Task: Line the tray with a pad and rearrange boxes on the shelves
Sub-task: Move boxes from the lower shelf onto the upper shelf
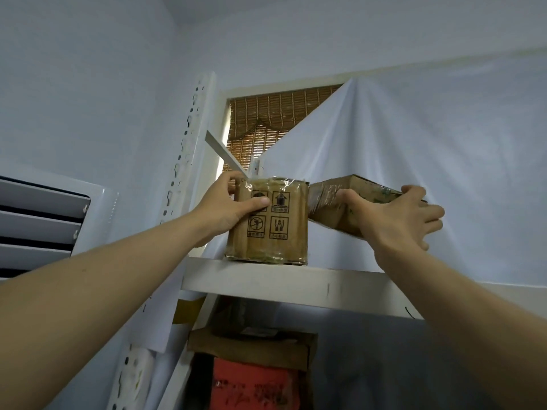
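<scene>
Left hand (pixel 229 207) grips the upright box (pixel 268 221) standing on the top shelf (pixel 296 284); right hand (pixel 396 216) clasps the tilted box (pixel 334 202) touching its right side, raised off the shelf.

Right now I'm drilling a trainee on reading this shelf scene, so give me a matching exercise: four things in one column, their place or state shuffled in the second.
Things:
1. box with handling symbols
2. tilted cardboard box
3. red box
4. bamboo blind

Place or state:
A. on the shelf below, under a brown carton
B. lifted clear of the top shelf, gripped by the right hand
C. in the window behind the rack
D. standing on the top shelf, held by the left hand

Pairs: 1-D, 2-B, 3-A, 4-C
</scene>
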Action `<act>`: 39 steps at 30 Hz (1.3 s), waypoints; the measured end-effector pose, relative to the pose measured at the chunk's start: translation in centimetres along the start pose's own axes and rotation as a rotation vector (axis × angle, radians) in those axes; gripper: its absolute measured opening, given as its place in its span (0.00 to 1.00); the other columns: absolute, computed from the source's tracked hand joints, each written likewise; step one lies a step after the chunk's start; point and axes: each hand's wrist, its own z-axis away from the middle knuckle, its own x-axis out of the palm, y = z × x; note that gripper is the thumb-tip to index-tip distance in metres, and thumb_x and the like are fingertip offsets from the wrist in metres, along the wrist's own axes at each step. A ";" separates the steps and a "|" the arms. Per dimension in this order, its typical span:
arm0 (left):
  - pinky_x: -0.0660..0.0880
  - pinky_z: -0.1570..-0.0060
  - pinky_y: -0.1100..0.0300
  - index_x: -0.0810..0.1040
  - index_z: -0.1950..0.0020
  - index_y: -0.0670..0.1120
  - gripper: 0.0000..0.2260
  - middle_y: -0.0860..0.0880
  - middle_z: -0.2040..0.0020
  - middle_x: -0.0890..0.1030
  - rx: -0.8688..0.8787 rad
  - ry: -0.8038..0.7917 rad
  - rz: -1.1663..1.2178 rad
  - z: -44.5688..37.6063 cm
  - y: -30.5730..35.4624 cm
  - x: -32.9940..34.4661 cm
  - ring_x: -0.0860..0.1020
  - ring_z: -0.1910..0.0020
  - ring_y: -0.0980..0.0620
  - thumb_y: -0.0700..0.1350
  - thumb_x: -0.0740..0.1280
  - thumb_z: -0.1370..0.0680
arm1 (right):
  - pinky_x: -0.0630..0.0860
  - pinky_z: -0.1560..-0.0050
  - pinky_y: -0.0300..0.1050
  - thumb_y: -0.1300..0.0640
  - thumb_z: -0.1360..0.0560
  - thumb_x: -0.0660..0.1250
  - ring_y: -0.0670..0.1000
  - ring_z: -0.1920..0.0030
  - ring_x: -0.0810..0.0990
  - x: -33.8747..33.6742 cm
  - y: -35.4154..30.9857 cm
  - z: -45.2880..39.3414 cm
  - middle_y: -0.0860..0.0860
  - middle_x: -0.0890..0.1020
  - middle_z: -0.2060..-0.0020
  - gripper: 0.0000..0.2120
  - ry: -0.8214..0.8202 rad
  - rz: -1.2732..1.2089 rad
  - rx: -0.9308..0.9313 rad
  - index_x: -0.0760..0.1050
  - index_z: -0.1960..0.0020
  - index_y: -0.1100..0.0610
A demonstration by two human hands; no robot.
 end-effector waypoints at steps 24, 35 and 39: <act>0.76 0.48 0.60 0.59 0.23 0.54 0.36 0.55 0.40 0.75 0.017 -0.158 0.113 -3.4 -3.7 -0.4 0.76 0.42 0.55 0.50 0.74 0.25 | 0.68 0.33 0.59 0.32 0.39 0.75 0.57 0.31 0.62 10.8 -10.3 -0.7 0.54 0.64 0.34 0.43 -0.267 0.034 -0.283 0.66 0.30 0.46; 0.74 0.60 0.61 0.60 0.26 0.52 0.29 0.49 0.44 0.78 -0.107 -0.126 0.205 -4.6 -4.9 0.2 0.80 0.50 0.54 0.43 0.69 0.23 | 0.72 0.42 0.54 0.38 0.30 0.74 0.59 0.31 0.70 10.3 -6.0 0.6 0.52 0.65 0.28 0.48 -0.539 -0.173 -0.165 0.48 0.21 0.42; 0.75 0.60 0.58 0.59 0.26 0.50 0.25 0.46 0.41 0.77 -0.165 -0.078 0.196 -5.0 -5.3 0.9 0.79 0.50 0.51 0.42 0.65 0.21 | 0.74 0.59 0.46 0.52 0.20 0.65 0.53 0.44 0.78 11.0 -5.2 2.2 0.48 0.78 0.44 0.29 -0.687 -0.253 -0.103 0.56 0.24 0.44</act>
